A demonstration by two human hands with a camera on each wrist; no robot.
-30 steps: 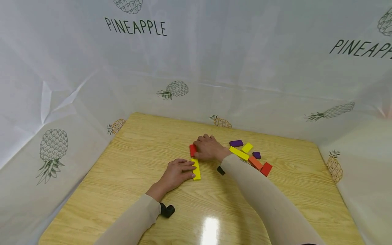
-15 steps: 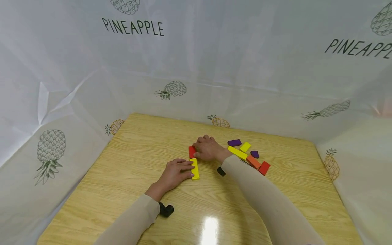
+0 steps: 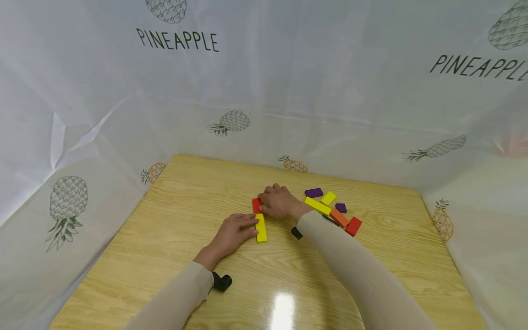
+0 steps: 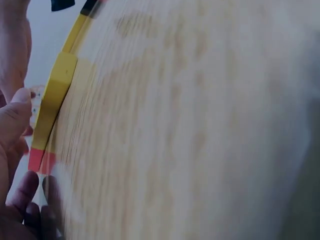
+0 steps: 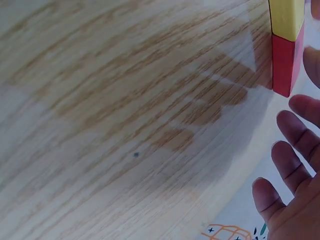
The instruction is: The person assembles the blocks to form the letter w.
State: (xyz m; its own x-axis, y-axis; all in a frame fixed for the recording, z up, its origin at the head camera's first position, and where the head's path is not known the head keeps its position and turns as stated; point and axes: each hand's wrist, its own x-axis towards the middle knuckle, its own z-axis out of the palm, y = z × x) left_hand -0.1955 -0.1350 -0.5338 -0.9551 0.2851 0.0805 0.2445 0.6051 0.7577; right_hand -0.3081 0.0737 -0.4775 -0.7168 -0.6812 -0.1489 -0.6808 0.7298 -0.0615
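Observation:
In the head view a red block [image 3: 255, 204] and a longer yellow block [image 3: 261, 232] lie end to end on the wooden table. My left hand [image 3: 229, 236] rests beside them, its extended fingers and thumb touching the yellow block's left edge. My right hand [image 3: 278, 202] reaches over the far right side and holds the red block between thumb and index finger. In the right wrist view the index fingertip sits right at the end of the red block [image 5: 283, 65], while the thumb lies along its side. The other right fingers [image 5: 287, 162] are spread apart above the table.
Right of the right hand lies a loose group: a yellow bar [image 3: 317, 206], a smaller yellow block [image 3: 328, 198], two purple blocks [image 3: 314, 192], an orange block [image 3: 339, 218] and a red one [image 3: 353, 226]. White pineapple-print sheeting [image 3: 264, 101] surrounds the table.
The red block has slid slightly nearer, up against the yellow block's end, with the right hand moving along. The left hand stays on the yellow block. The head view has shifted slightly.

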